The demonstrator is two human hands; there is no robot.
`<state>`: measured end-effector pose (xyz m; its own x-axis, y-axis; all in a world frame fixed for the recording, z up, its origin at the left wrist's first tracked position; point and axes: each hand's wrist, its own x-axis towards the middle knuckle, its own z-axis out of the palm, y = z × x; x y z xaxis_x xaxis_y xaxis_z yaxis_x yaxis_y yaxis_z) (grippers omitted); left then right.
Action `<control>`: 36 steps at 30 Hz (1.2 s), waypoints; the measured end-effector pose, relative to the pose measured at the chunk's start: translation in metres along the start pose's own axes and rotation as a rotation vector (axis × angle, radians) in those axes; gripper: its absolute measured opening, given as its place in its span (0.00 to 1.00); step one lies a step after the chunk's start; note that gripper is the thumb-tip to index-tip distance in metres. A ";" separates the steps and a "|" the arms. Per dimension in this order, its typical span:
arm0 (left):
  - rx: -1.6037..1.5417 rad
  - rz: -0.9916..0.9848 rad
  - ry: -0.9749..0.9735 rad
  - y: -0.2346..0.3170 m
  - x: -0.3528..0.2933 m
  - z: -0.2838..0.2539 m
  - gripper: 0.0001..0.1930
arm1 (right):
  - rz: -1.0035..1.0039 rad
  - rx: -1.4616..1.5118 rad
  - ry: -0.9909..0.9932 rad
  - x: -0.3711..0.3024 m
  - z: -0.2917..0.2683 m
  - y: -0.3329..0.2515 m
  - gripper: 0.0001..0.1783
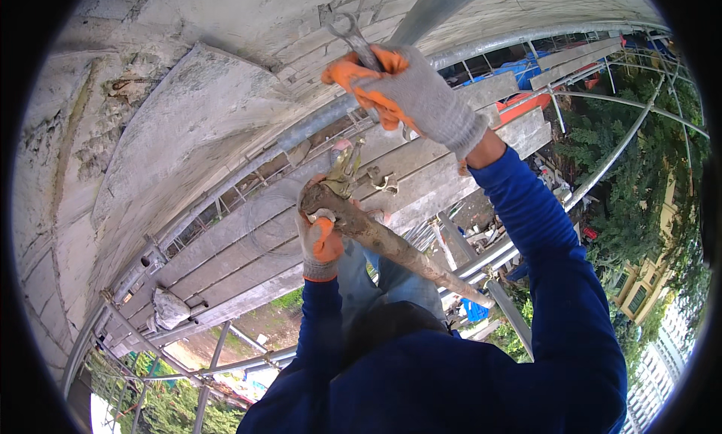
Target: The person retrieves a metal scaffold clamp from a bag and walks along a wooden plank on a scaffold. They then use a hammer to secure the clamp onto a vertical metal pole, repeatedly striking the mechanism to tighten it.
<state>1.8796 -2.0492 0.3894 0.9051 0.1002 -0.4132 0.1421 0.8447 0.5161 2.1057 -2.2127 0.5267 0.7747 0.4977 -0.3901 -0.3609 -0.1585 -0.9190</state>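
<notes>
Dark blue long sleeves point(421, 381) fill the near side, both reaching out ahead of the worker. From where I stand, the right hand point(410, 88), in a grey knitted glove with orange palm and fingers, is raised and closed around a silver-grey metal wrench point(353, 34), one forked end poking out at the far left. The left hand point(321, 246), gloved the same way, is lower and nearer, its fingers curled on the thick end of a rough brown wooden pole point(391, 242); I can't tell how firmly. That pole slants across in front of the body, its thin end near and to the right, over faded blue jeans point(410, 283). Just beyond its thick end is a crumpled yellow-green piece point(346, 167), its kind unclear to me. Long grey planks point(218, 250) run beneath, with a whitish crumpled sack point(170, 310) off to the left. Farther out, a pale concrete wall point(188, 125) rises on the far left, while metal scaffold pipes point(617, 167) and green trees point(609, 141) stand to the right.
</notes>
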 end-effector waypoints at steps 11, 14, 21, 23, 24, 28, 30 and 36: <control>0.491 -0.147 -0.258 -0.022 0.072 0.012 0.40 | 0.264 -0.461 -0.014 -0.183 -0.001 0.213 0.40; 1.035 -0.209 -0.419 0.004 0.086 0.061 0.42 | 0.155 -0.342 0.054 -0.199 -0.022 0.205 0.37; 1.114 -0.547 -0.586 0.021 0.103 0.105 0.40 | 0.065 -0.509 0.137 -0.211 -0.034 0.206 0.34; 1.070 -0.609 -0.562 0.020 0.105 0.095 0.39 | 0.158 -0.572 0.061 -0.214 -0.034 0.213 0.35; 1.030 -0.612 -0.511 0.019 0.099 0.087 0.38 | 0.206 -0.601 0.024 -0.216 -0.034 0.213 0.35; 0.831 -0.679 -0.547 0.015 0.104 0.051 0.34 | 0.064 -0.643 0.163 -0.212 -0.035 0.217 0.35; 0.792 -0.737 -0.446 0.014 0.107 0.030 0.33 | 0.144 -0.651 0.159 -0.203 -0.035 0.218 0.34; 0.958 -0.586 -0.223 0.020 0.070 -0.033 0.24 | 0.264 -0.577 0.262 -0.166 -0.056 0.238 0.31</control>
<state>1.9331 -2.0078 0.3464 0.6366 -0.3531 -0.6856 0.7258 -0.0263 0.6874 1.9201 -2.3811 0.3692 0.8252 0.1690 -0.5389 -0.2765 -0.7111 -0.6464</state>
